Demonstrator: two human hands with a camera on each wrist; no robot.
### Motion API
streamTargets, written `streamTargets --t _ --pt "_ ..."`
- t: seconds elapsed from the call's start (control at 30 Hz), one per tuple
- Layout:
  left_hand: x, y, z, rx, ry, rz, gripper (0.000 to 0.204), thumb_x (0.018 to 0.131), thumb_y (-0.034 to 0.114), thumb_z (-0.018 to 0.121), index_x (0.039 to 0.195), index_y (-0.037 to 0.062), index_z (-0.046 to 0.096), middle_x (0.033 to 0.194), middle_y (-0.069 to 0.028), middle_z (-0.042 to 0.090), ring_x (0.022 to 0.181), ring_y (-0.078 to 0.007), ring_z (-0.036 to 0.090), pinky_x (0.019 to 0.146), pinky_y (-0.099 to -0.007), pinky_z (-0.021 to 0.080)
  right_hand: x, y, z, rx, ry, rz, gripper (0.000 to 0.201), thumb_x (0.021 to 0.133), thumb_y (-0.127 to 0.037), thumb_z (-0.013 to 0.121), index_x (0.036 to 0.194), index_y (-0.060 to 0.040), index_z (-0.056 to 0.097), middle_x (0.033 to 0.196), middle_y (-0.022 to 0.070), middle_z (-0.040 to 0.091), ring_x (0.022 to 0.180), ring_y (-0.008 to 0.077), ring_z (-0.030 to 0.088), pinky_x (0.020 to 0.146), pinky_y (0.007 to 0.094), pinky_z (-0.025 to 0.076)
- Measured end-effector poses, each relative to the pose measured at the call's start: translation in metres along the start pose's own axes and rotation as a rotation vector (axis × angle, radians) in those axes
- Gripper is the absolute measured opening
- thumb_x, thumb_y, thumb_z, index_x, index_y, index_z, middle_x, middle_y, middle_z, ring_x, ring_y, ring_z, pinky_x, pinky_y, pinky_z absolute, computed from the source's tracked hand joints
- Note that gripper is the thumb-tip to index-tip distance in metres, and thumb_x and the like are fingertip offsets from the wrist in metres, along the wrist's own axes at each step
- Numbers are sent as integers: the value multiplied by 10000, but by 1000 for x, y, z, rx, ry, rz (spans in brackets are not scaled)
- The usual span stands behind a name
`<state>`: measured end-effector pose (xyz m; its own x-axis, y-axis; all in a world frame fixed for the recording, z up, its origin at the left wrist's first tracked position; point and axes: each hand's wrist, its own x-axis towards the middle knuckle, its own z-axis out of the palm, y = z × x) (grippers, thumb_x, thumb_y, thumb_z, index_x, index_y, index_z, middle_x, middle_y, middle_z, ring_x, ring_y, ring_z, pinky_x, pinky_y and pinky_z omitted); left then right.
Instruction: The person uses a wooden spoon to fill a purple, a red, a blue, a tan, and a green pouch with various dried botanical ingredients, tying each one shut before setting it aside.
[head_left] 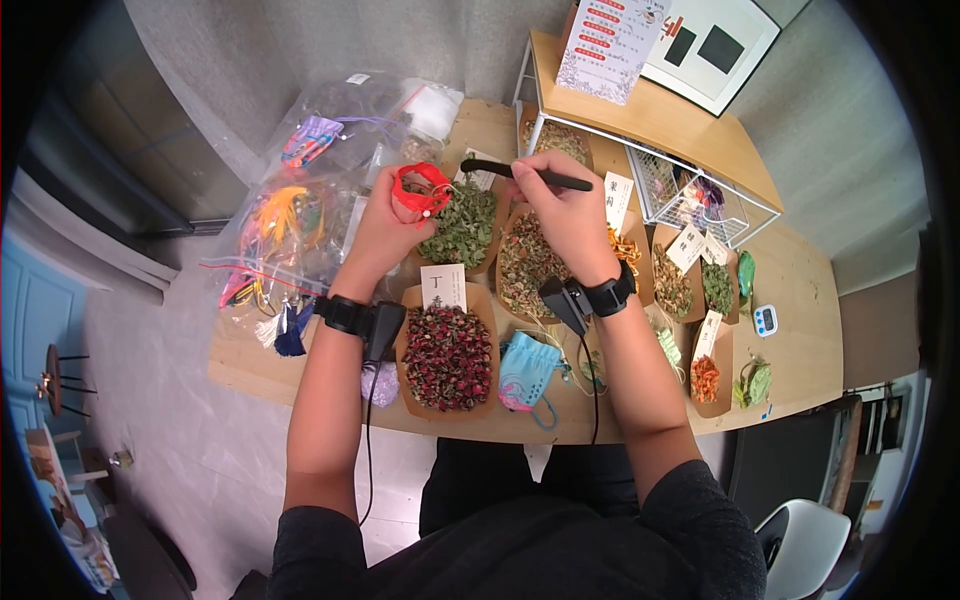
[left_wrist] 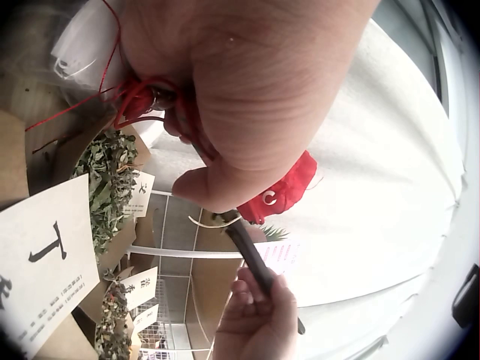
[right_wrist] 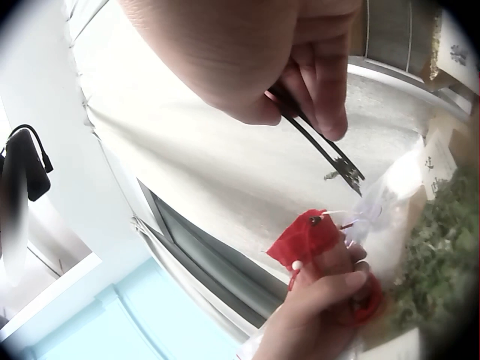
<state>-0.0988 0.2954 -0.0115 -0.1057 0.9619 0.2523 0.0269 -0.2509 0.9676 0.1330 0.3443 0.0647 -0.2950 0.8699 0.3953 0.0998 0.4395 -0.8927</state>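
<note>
My left hand (head_left: pixel 376 238) grips a small red drawstring pouch (head_left: pixel 420 178), its mouth upward and red cord trailing from it. In my right hand (head_left: pixel 572 225) is a pair of black tweezers (head_left: pixel 545 177), pinched and tilted toward the pouch. Between the tweezer tips are a few bits of dried leaf (right_wrist: pixel 343 169), just above the pouch's mouth in the right wrist view. Below both hands sits a paper tray of dried green leaves (head_left: pixel 462 225). Beside it, under the right hand, is a tray of mixed brownish herbs (head_left: pixel 530 262).
A tray of dried rosebuds (head_left: pixel 448 360) with a card stands at the front. Next to it lies a blue and pink pouch (head_left: pixel 530 370). Plastic bags of tassels (head_left: pixel 285 225) cover the left side. More herb trays, a white timer (head_left: pixel 765 320) and a shelf (head_left: pixel 650 120) are rightward.
</note>
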Motion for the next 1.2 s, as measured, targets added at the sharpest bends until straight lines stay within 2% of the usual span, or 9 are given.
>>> streamTargets --t 0.17,0.3,0.47,0.57,0.7,0.8,1.0,1.1,1.2 --pt "-1 3 1 -16 -11 -12 672 748 -126 693 1338 52 424 1252 -60 590 1153 -139 589 971 -286 489 -12 -14 14 73 23 -189 132 938 -131 712 980 -6 712 795 33 702 717 83 632 651 233 490" --pt "-2 13 5 -63 -22 -10 662 752 -124 690 1333 52 425 1254 -62 591 1149 -137 590 970 -286 490 -22 -29 22 -139 -120 -99 135 924 -113 728 1017 -16 719 790 21 678 700 64 586 629 214 458" --pt "1 -3 0 -34 -16 3 665 750 -122 693 1333 47 419 1258 -66 591 1163 -142 595 978 -292 489 -12 -24 12 109 -7 -41 161 943 -145 716 991 8 713 808 15 704 742 64 654 650 215 497" --pt "1 -2 0 -12 -12 6 669 748 -120 696 1333 45 417 1259 -67 591 1169 -146 598 979 -292 489 -5 -25 -3 44 35 42 162 953 -155 700 987 3 711 778 17 708 730 75 669 636 222 503" --pt "0 0 -1 47 -1 4 674 745 -120 697 1336 44 415 1259 -68 592 1168 -148 600 977 -291 488 1 -21 -17 -333 -16 88 277 928 -241 710 925 36 717 700 112 697 658 168 687 632 289 521" --pt "0 0 -1 28 2 -5 678 744 -121 697 1338 41 414 1259 -68 589 1171 -148 597 978 -290 486 3 -12 -18 -407 -128 247 369 923 -308 698 884 58 719 658 147 680 626 222 692 628 331 529" --pt "0 1 0 -4 -8 -6 683 744 -122 698 1344 37 413 1263 -71 581 1181 -148 584 987 -292 479 5 12 -7 -438 -171 344 459 945 -366 683 818 74 714 640 133 691 576 224 693 603 350 545" --pt "0 1 0 5 -8 6 685 743 -125 697 1345 36 413 1264 -72 580 1179 -149 583 988 -293 479 3 18 0 -376 -167 398 485 951 -397 682 812 67 714 660 121 705 589 196 699 594 330 548" --pt "1 -1 -1 21 -13 12 686 743 -126 697 1346 36 413 1263 -73 580 1178 -149 584 989 -295 479 2 20 5 -237 -103 357 482 953 -407 680 825 56 717 672 112 712 593 178 697 579 309 542"
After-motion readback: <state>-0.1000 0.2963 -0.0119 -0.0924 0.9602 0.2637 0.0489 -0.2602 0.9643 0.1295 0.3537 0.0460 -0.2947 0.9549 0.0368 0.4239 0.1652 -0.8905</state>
